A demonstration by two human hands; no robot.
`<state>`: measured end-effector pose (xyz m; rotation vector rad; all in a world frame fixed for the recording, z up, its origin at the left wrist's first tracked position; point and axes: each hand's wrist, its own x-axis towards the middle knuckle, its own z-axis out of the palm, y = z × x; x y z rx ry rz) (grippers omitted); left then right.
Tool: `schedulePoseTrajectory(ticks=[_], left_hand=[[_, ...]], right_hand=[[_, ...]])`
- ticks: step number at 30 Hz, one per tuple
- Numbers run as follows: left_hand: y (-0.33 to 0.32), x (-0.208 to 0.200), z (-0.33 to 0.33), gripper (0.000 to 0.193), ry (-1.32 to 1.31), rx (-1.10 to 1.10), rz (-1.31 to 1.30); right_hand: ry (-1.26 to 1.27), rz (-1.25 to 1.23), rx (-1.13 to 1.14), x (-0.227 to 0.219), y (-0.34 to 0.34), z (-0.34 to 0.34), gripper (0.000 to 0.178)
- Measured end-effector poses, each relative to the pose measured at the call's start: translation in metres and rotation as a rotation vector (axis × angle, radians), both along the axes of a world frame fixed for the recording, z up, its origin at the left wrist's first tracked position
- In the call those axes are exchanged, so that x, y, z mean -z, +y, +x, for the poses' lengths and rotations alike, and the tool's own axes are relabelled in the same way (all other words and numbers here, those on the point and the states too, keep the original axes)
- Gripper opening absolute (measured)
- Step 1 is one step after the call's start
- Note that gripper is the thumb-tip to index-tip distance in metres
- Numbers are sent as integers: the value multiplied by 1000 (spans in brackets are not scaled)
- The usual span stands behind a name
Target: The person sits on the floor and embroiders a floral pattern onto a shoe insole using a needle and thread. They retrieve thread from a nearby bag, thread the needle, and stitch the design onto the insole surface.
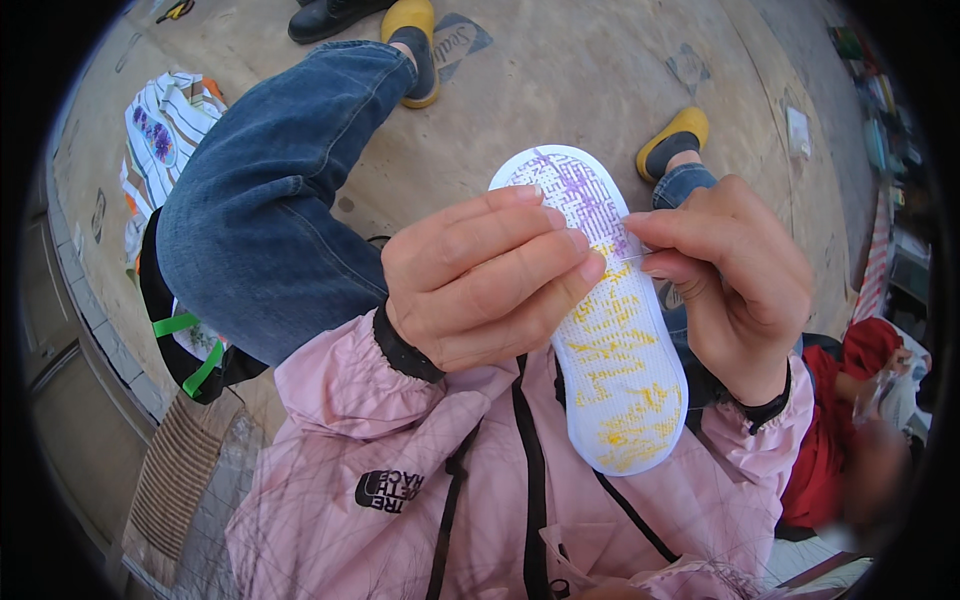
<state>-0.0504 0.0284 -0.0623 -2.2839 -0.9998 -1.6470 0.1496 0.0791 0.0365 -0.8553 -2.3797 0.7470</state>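
A white shoe insole [628,390] stands tilted in front of my pink jacket, its upper part stitched in purple and its lower part in yellow. My left hand [490,275] is closed, thumb and fingertips together over the insole's left side; what they grip is hidden. From the right, my right hand [735,280] pinches thumb and forefinger at the insole's right edge. A fine needle or thread [628,258] shows faintly between the two hands. Other fingers of the right hand are out of sight.
My jeans leg [290,200] is bent at left, above brown floor covering [540,90]. A striped cloth [185,110], a black bag [165,290] with green straps and corrugated cardboard [180,480] lie left. A person in red [825,440] is close at right; scissors [177,10] lie far left.
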Motion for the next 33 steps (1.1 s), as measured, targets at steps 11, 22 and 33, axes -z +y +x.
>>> schedulePoseTrajectory(ticks=[11,22,33], left_hand=[[1,0,2,33,51,39,-16],[0,1,4,33,43,46,-9],[-2,1,4,32,42,50,-21]], right_hand=[[-35,-94,-50,9,8,0,8],[36,-112,-28,12,10,1,7],[-11,-69,-66,14,10,1,10]])
